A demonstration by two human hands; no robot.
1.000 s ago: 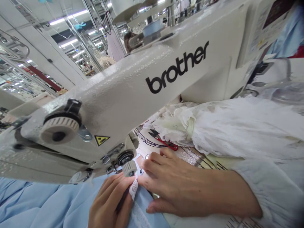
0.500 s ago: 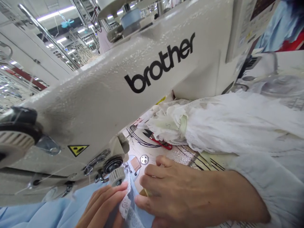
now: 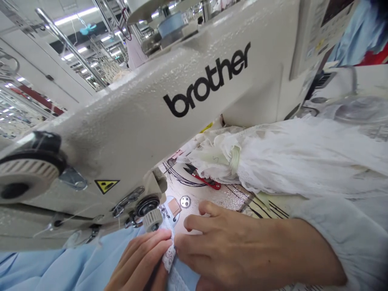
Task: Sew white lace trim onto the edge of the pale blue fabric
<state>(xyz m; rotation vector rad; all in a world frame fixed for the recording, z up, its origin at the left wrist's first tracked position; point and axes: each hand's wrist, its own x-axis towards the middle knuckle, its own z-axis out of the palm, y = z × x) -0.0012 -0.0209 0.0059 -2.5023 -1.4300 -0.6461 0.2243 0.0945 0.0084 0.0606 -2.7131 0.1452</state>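
Observation:
A strip of white lace trim (image 3: 169, 258) lies on light blue fabric (image 3: 69, 266) just in front of the needle area of a cream Brother sewing machine (image 3: 169, 105). My left hand (image 3: 139, 264) pinches the lace and fabric from the left, fingers closed on them. Pressed down beside it, my right hand (image 3: 239, 250) has its fingertips together against the same lace edge. The needle itself is hidden behind the tension knob (image 3: 152, 220).
A bundle of white lace pieces (image 3: 273, 161) tied with a band lies on the table behind my right arm. Red-handled thread snips (image 3: 206, 182) rest by it. The machine's control panel (image 3: 321, 28) is at upper right. Factory racks and lights stretch away on the left.
The view shifted slightly. My left fingers have curled tighter onto the lace, and my right fingertips have moved left and closed against it.

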